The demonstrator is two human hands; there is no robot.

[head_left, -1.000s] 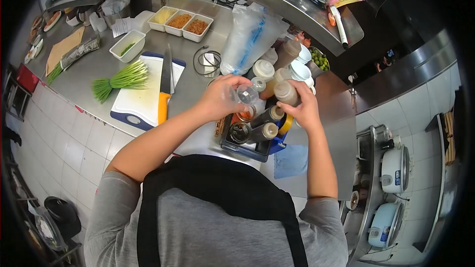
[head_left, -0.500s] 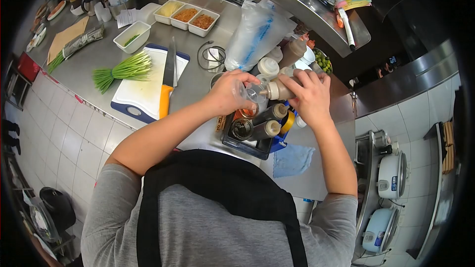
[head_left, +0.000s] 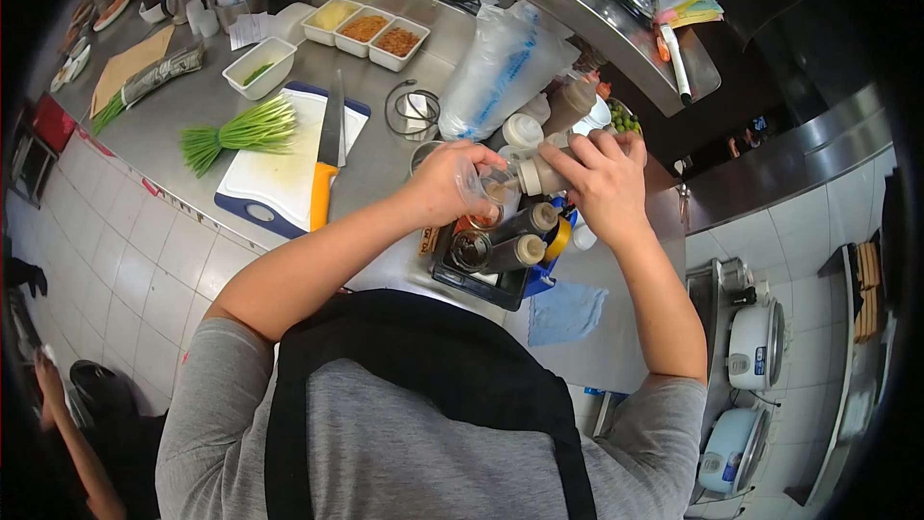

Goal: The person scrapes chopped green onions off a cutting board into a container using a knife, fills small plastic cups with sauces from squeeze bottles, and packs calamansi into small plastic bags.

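Left hand (head_left: 448, 183) has its fingers curled around a clear cup (head_left: 469, 185), and the right hand (head_left: 604, 183) has its fingers wrapped snugly over a squeeze bottle (head_left: 529, 176). The bottle's tipped sideways with the nozzle pointing at the cup's mouth; can't tell if they touch. Both are up around the far end of the black tray (head_left: 467, 286), so I'll use that tray as the landmark. In it there's a jar with dark contents (head_left: 472, 250) plus 2 dark-filled bottles (head_left: 527, 250) leaning over.

Just right of the tray, on the near side, lies a blue cloth (head_left: 568, 312). Beyond the tray there's a big roll of plastic bags (head_left: 500, 67). Left of the tray, a white cutting board (head_left: 255, 202) carries a knife with an orange handle (head_left: 321, 196), and a bunch of green stalks (head_left: 241, 135) lies partly over the board. Far left past the tray, 3 white containers (head_left: 364, 29) sit in a row, with a white tub (head_left: 260, 67) holding some greens nearby. Way off right of the tray, 2 rice cookers (head_left: 751, 342) are on a shelf. Another person's arm (head_left: 67, 433) shows well left of the tray.
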